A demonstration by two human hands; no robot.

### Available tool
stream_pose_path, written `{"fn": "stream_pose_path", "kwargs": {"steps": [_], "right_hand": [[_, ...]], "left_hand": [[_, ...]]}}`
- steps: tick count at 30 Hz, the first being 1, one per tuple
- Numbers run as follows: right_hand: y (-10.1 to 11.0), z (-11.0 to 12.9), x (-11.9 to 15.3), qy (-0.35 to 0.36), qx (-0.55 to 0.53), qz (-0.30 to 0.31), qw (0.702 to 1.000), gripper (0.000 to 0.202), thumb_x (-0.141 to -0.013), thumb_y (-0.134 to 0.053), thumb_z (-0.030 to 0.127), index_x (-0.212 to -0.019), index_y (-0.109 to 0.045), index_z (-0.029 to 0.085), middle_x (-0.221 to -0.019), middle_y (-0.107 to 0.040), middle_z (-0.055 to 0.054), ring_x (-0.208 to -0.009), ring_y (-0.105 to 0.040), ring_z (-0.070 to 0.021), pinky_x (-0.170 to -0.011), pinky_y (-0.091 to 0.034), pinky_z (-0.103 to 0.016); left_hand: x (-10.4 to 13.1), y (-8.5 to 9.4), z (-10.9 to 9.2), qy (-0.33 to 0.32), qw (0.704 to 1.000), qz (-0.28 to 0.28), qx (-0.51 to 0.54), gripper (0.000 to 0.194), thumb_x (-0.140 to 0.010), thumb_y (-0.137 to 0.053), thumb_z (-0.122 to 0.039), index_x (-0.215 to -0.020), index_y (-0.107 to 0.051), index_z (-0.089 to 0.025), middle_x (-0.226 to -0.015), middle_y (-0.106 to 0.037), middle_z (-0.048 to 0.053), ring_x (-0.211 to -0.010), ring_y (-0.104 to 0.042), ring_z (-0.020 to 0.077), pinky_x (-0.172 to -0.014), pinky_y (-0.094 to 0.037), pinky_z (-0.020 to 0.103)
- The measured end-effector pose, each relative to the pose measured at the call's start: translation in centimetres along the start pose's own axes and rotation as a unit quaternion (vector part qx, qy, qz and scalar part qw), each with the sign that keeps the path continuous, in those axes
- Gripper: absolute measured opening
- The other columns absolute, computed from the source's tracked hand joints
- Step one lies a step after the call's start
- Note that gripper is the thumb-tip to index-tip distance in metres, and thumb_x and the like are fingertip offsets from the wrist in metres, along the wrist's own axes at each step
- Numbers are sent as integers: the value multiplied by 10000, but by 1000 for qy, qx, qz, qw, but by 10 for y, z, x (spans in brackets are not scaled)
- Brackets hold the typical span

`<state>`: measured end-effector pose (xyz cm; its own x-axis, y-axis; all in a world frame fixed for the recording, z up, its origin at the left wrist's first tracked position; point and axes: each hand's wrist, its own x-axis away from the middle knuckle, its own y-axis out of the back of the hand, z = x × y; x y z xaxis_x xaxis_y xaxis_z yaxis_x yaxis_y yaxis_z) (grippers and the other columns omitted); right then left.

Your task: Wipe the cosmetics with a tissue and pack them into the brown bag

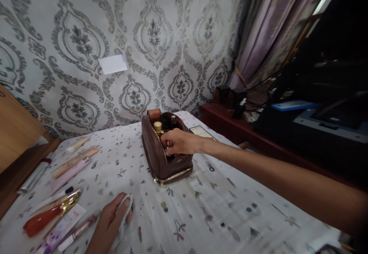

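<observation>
on the white printed fabric sheet [207, 208] stands an unzipped, boxy brown leather-look bag [152, 145], probably supple, best steadied by its walls; the right grip [176, 141] curls inside, holding what i can't tell; the left grip [111, 216] clasps a likely light, limp white cloth [124, 215].

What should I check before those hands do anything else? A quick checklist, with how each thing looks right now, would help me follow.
1. Brown bag upright and open: ok.
2. Right hand reaching into the bag's opening: ok.
3. Right hand's hold on something inside: cannot tell, the fingertips are partly hidden.
4. Left hand free: not ok, it holds a white item.
5. Bag's contents all visible: not ok, the right hand covers some.
6. Pink tube and orange bottle apart from the bag: ok.
</observation>
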<state>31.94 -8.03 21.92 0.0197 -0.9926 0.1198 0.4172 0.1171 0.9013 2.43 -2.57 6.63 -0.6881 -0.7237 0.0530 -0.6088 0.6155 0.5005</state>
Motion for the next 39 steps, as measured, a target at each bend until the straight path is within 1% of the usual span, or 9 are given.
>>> {"fn": "stream_pose_path", "kwargs": {"steps": [2,5,10,16,20,26,31,35,39], "right_hand": [[0,0,-2,7,0,8,1000,92,-798,-639,123,-862,-704,126,-629,-630,19,-602,-595,-111,-551,-355,-182],[-1,1,-5,23,43,-4,999,139,-798,-614,101,-862,-736,108,-689,-669,-18,-677,-618,-129,-577,-362,-187],[1,1,-4,42,92,-10,995,127,-799,-630,150,-839,-740,101,-785,-697,-58,-729,-614,-146,-600,-364,-199],[1,-4,-6,40,53,-6,998,185,-762,-623,97,-903,-741,117,-740,-691,-28,-724,-625,-142,-588,-368,-188],[-2,-6,-8,50,68,-22,996,188,-713,-651,75,-876,-734,116,-821,-709,-48,-788,-636,-155,-615,-372,-192],[-4,-2,-5,24,132,-37,990,100,-750,-683,161,-828,-718,109,-795,-700,-69,-763,-626,-170,-597,-353,-226],[-3,-3,-6,29,130,-40,990,122,-731,-662,153,-834,-722,124,-847,-710,-83,-822,-638,-191,-625,-372,-229],[-1,-1,-6,32,113,-26,993,151,-724,-660,157,-853,-721,108,-826,-704,-81,-786,-631,-180,-615,-376,-222],[2,-1,-5,43,120,-21,992,115,-735,-643,167,-797,-716,103,-751,-681,-72,-716,-605,-165,-584,-354,-228]], "left_hand": [[0,0,1,2,1000,3,1,490,-915,-381,-592,-642,-518,-208,-613,-503,-26,-615,-488,146,-645,-366,248],[0,0,0,1,1000,5,5,490,-916,-379,-590,-645,-523,-207,-617,-513,-24,-628,-501,149,-669,-376,246],[-1,1,-2,2,1000,8,3,488,-918,-383,-582,-626,-505,-210,-623,-518,-21,-631,-499,151,-662,-377,243],[1,1,-1,8,1000,0,3,491,-907,-385,-599,-629,-505,-214,-622,-518,-20,-627,-504,151,-668,-394,241],[0,0,-3,10,1000,-8,8,497,-899,-393,-607,-617,-506,-215,-602,-518,-22,-612,-503,150,-678,-408,243],[1,-4,-12,15,999,-31,17,508,-875,-419,-631,-609,-519,-209,-585,-508,-25,-597,-484,148,-660,-394,247],[5,-6,-21,27,998,-48,36,509,-864,-437,-637,-600,-526,-211,-585,-492,-28,-606,-487,152,-674,-389,259],[5,-7,-21,22,998,-47,41,508,-861,-444,-642,-597,-515,-214,-583,-485,-28,-614,-491,156,-672,-382,259],[5,-7,-18,39,997,-46,47,497,-848,-454,-655,-621,-515,-217,-590,-497,-30,-614,-490,159,-674,-389,254]]}}
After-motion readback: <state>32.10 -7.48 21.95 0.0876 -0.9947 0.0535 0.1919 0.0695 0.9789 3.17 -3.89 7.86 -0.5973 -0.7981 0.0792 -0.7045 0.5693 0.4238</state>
